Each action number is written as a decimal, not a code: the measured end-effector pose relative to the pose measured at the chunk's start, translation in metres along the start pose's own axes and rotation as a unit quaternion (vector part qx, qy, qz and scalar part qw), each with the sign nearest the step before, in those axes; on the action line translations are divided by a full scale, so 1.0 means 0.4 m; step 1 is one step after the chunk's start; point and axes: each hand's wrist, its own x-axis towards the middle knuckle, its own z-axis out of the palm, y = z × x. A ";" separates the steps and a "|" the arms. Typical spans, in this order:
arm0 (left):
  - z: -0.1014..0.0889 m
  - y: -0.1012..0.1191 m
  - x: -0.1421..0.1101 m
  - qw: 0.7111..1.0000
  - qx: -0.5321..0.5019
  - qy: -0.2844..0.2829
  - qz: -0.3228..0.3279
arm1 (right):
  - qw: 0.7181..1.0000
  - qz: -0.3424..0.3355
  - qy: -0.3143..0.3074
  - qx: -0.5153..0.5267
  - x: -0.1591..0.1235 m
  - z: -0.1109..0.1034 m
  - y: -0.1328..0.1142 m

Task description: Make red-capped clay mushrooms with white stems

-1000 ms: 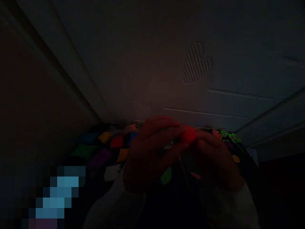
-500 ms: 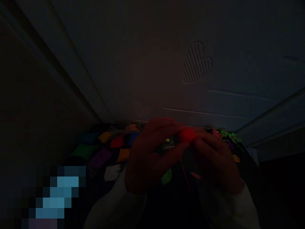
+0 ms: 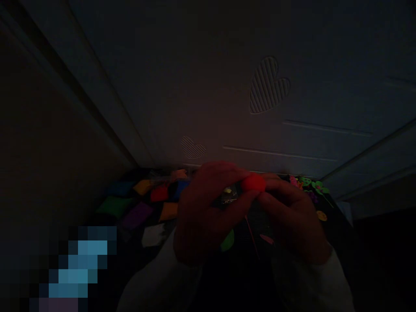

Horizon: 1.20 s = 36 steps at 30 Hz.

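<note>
A bright red ball of what looks like modelling clay (image 3: 253, 183) is held between both hands above the dark table. My left hand (image 3: 208, 212) pinches it from the left, thumb below and fingers above. From the right, the fingertips and thumb of my right hand (image 3: 294, 216) press against it. Below the hands lie a thin pink stick (image 3: 251, 234) and a pink pointed tool (image 3: 267, 238). A green piece (image 3: 227, 240) shows partly behind my left wrist. The scene is very dim, so finger detail is hard to make out.
Several coloured packets, among them a purple one (image 3: 138, 215), a green one (image 3: 114, 206) and a white one (image 3: 154, 235), lie at the left. Small flower-like shapes (image 3: 320, 187) and a yellow disc (image 3: 321, 216) are at the right. A panel with heart reliefs (image 3: 269, 86) rises behind the table.
The red ball has shifted slightly left and looks a little wider. My right fingers and thumb have moved slightly left with it; both hands keep their hold.
</note>
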 end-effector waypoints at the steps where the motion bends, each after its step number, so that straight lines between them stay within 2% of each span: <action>1: -0.003 -0.001 -0.001 0.999 -0.032 -0.009 -0.011 | 1.000 0.003 0.001 -0.001 0.000 -0.002 0.001; 3: -0.011 -0.001 0.001 0.993 -0.097 -0.035 -0.056 | 1.000 0.013 -0.001 0.007 0.000 -0.006 0.001; 5: -0.018 0.002 0.008 0.975 -0.162 -0.056 -0.144 | 0.999 0.019 -0.007 0.027 0.000 -0.009 0.002; 8: -0.019 -0.001 0.024 0.918 -0.263 -0.099 -0.279 | 0.998 0.030 -0.018 0.049 0.002 -0.013 0.002; 11: -0.010 -0.019 0.031 0.864 -0.354 -0.152 -0.325 | 0.996 0.052 -0.026 0.061 0.003 -0.016 0.004; 14: 0.003 -0.038 0.025 0.837 -0.404 -0.159 -0.333 | 0.995 0.065 -0.030 0.069 0.005 -0.018 0.008; 20: 0.018 -0.035 0.016 0.823 -0.425 -0.163 -0.340 | 0.994 0.066 -0.042 0.079 0.011 -0.023 0.011; 27: 0.013 -0.027 0.016 0.842 -0.409 -0.192 -0.294 | 0.992 0.068 -0.053 0.092 0.012 -0.023 0.011; 33: 0.029 -0.044 0.007 0.853 -0.408 -0.203 -0.256 | 0.991 0.069 -0.049 0.099 0.015 -0.023 0.017; 36: 0.038 -0.052 0.000 0.882 -0.364 -0.182 -0.237 | 0.992 0.062 -0.054 0.099 0.018 -0.024 0.019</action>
